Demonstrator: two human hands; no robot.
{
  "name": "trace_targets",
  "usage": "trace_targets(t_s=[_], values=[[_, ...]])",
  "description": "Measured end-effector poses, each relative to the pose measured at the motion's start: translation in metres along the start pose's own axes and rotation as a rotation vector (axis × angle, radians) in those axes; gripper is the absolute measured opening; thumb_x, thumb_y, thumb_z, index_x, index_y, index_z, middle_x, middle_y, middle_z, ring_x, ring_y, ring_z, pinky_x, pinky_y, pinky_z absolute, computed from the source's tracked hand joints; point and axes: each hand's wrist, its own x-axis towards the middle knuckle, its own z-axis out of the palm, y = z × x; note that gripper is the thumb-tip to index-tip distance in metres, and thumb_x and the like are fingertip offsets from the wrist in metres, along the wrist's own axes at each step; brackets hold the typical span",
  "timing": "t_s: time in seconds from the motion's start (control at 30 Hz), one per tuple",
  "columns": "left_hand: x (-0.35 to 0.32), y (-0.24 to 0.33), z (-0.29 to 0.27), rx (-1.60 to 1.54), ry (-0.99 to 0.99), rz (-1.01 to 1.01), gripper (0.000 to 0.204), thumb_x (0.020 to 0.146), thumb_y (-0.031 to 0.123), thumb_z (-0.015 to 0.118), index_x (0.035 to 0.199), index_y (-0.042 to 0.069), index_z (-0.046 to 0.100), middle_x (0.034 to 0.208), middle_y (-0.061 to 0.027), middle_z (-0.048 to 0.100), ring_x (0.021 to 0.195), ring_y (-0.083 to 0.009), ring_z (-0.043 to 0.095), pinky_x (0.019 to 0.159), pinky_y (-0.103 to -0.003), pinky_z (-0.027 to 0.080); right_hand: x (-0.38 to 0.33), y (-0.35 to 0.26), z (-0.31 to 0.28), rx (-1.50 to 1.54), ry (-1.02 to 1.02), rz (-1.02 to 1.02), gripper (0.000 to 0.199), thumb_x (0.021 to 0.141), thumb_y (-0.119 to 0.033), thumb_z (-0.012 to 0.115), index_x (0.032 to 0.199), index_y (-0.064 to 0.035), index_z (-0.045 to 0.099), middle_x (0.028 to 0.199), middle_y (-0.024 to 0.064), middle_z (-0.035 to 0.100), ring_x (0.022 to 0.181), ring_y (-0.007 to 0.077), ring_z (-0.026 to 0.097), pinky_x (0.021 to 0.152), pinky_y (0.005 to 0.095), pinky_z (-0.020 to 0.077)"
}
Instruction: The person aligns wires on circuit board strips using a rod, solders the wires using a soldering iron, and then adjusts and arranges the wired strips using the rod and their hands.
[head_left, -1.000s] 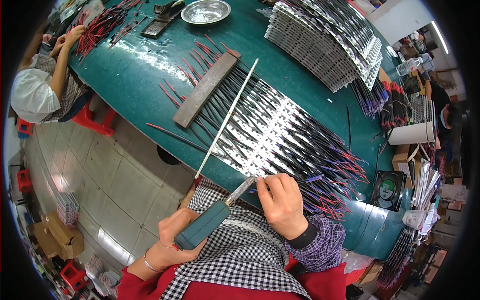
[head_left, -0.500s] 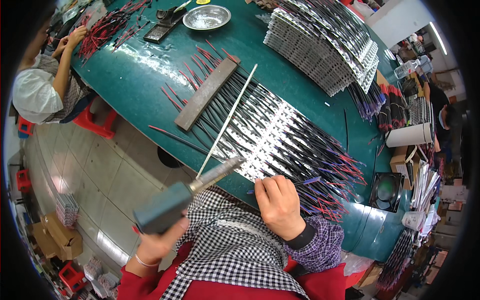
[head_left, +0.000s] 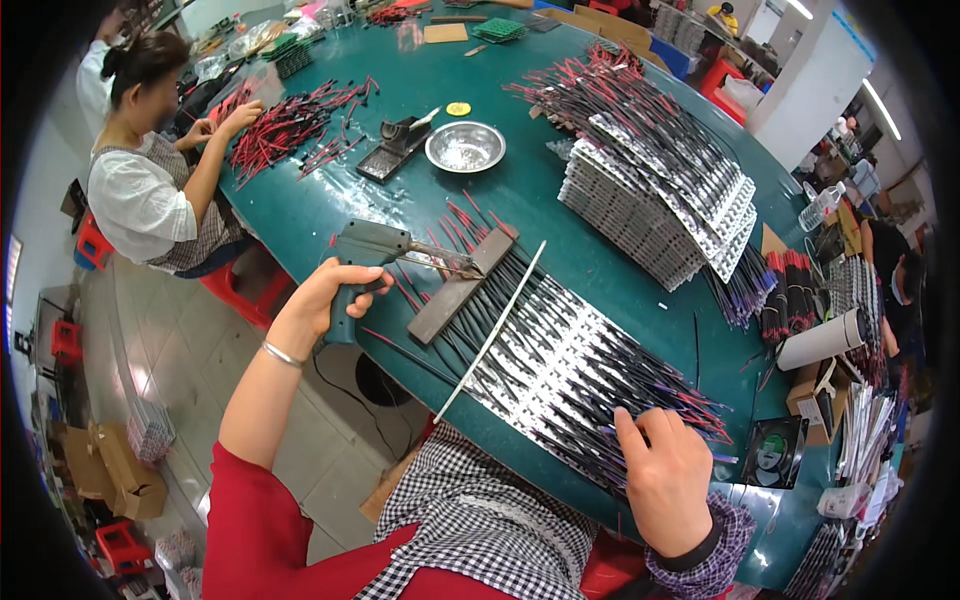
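Observation:
My left hand point(head_left: 322, 300) grips the handle of a grey soldering gun point(head_left: 370, 250), whose metal tip reaches right to the dark flat bar point(head_left: 460, 285) lying across a row of red and black wires. My right hand point(head_left: 668, 470) rests palm down on the near end of the fanned row of silvery strips with wires point(head_left: 570, 360). A thin white rod point(head_left: 492, 330) lies slanted over the strips between my two hands.
A tall stack of finished strips point(head_left: 650, 205) stands at the back right on the green round table point(head_left: 330, 215). A metal bowl point(head_left: 465, 147) and a dark tool stand point(head_left: 390, 150) sit behind. A person in white point(head_left: 140, 195) sorts red wires point(head_left: 290, 120) at the left.
My left hand has swung the soldering gun from beside my chest up and forward to the dark bar. My right hand stays on the strips.

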Motion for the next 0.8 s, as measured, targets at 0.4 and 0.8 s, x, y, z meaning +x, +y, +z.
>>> trace_targets(t_s=[0.4,0.8], values=[[-0.007,-0.035,0.071,1.478,0.705,0.881,0.037,0.091,0.022,0.073,0.115,-0.003,0.062,0.112,-0.0212,0.067,0.102,-0.0394,0.065,0.087,-0.043,0.053,0.048,0.018,0.130,0.089,0.124,-0.001,0.034,0.077,-0.005,0.065,0.111,0.0001,0.069,0.089,0.0075,0.056,0.085,0.0240,0.058,0.065,0.0344,0.0489],[-0.101,-0.130,0.107,1.210,0.331,0.728,0.035,0.091,-0.006,0.058,0.126,0.000,0.058,0.105,-0.0201,0.066,0.093,-0.0351,0.067,0.076,-0.040,0.054,0.042,0.015,0.147,0.353,0.275,0.100,0.038,0.078,0.007,0.069,0.115,-0.0023,0.070,0.097,0.0113,0.059,0.086,0.0304,0.064,0.070,0.0397,0.0529]])
